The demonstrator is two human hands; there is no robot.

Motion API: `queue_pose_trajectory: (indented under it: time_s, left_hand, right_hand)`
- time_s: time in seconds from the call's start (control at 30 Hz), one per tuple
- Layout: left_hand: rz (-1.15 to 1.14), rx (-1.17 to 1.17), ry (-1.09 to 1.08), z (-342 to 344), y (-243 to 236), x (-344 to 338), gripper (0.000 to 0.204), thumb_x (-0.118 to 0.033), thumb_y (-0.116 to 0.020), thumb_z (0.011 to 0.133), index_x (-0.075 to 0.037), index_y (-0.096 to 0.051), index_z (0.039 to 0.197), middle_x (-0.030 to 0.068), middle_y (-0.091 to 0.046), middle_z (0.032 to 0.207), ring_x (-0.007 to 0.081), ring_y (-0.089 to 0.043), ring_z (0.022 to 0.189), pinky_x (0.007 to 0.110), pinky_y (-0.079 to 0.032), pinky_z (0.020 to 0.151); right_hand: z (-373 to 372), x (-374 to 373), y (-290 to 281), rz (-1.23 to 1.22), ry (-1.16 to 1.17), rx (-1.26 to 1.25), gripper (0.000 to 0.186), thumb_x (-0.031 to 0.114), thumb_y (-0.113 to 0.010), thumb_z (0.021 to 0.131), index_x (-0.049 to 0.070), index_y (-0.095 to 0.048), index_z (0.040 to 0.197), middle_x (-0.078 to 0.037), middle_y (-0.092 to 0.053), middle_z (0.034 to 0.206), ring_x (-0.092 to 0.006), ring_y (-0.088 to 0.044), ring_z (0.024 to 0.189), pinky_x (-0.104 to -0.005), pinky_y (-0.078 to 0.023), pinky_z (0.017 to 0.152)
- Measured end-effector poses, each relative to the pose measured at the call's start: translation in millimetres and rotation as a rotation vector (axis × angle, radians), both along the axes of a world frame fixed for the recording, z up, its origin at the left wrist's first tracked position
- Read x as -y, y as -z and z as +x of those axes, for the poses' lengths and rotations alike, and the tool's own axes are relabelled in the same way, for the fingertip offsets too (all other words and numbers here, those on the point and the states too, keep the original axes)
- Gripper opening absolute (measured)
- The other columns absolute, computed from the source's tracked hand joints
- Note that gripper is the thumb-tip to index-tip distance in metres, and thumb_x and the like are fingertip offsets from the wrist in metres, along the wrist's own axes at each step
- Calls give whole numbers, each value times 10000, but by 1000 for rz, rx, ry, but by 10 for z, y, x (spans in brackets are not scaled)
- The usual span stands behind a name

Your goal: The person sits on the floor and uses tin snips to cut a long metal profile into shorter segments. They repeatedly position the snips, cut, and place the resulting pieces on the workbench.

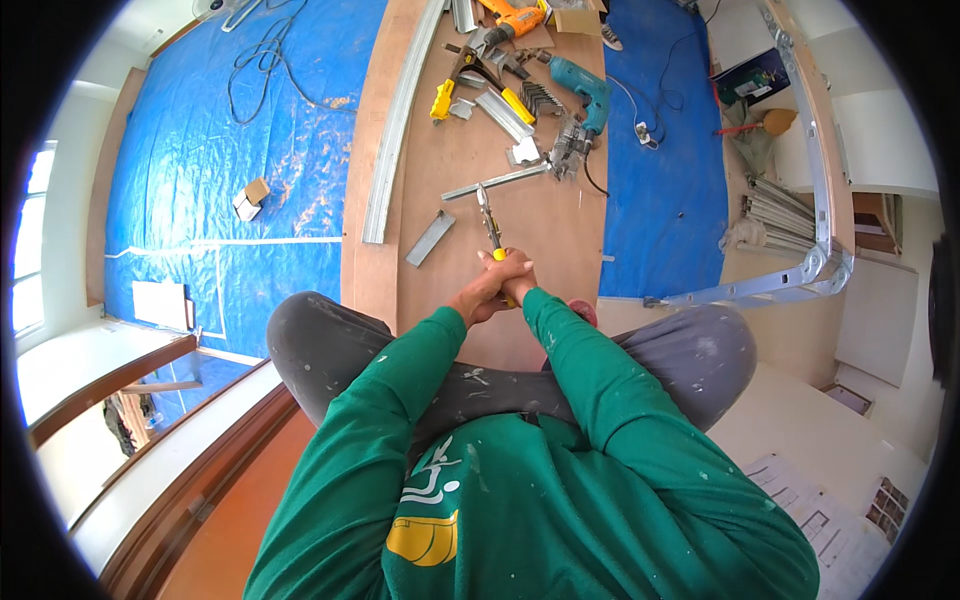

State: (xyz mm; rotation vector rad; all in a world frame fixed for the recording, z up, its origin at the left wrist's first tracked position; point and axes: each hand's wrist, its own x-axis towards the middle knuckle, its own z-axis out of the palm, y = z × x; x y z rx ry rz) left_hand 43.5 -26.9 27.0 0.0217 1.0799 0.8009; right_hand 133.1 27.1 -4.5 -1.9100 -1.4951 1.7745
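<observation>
Both my hands are together in front of my lap, wrapped round the yellow handles of a pair of tin snips (pixel 489 220). My left hand (pixel 484 293) lies across the grip, closed, its fingers overlapping the other hand. My right hand (pixel 521 284) is closed on the handles too, partly covered by the left. The metal jaws point away from me, over the board. Just beyond their tip lies a thin metal channel strip (pixel 497 183). A short grey metal offcut (pixel 430 238) rests to the left of the snips.
I sit cross-legged at a plywood board (pixel 450 140). Farther along it lie a teal power drill (pixel 583 88), an orange drill (pixel 515 22), a yellow-and-black hand tool (pixel 445 98) and metal scraps. A long metal channel (pixel 400 130) runs along the left. Blue sheeting (pixel 300 150) covers both sides; a folded ladder (pixel 822 190) stands right.
</observation>
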Motion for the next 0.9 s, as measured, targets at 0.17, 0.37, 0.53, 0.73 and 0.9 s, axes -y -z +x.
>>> queue_pose_trajectory:
  time_s: [0.17,0.37,0.53,0.73,0.9]
  left_hand:
    - [22,-37,-91,55,107,-19,582,-416,-797,942,-176,-546,1409,83,-619,1347,266,-631,1248,522,-548,1023]
    - [15,-71,-94,50,86,-52,583,-388,-823,902,-179,-572,1384,98,-643,1316,299,-668,1189,524,-588,938]
    - [-28,-150,-91,43,-11,-74,657,-407,-853,857,-135,-575,1386,140,-663,1289,339,-703,1135,526,-615,890]
    - [-58,-208,-92,0,8,-99,729,-433,-871,830,-79,-563,1387,193,-657,1285,376,-719,1111,538,-623,899]
    - [-46,-215,-38,-2,-73,-177,773,-425,-866,841,-88,-518,1444,188,-641,1324,365,-705,1151,525,-620,900]
  right_hand:
    - [-17,2,74,77,-31,50,568,519,-814,911,-29,-673,952,-174,-752,876,-293,-714,748,-448,-602,726]
    - [-10,-8,103,41,-26,53,582,536,-815,900,-25,-684,984,-169,-757,897,-294,-721,779,-448,-603,747]
    - [38,10,173,-17,36,-70,496,470,-817,916,-1,-681,989,-139,-745,886,-256,-703,765,-437,-595,718]
    - [-46,42,261,-51,163,-190,395,390,-814,937,21,-673,965,-91,-721,862,-202,-671,746,-415,-576,668]
    - [-34,-36,301,48,105,-155,455,427,-816,934,-2,-665,949,-104,-727,861,-212,-674,740,-418,-570,670]
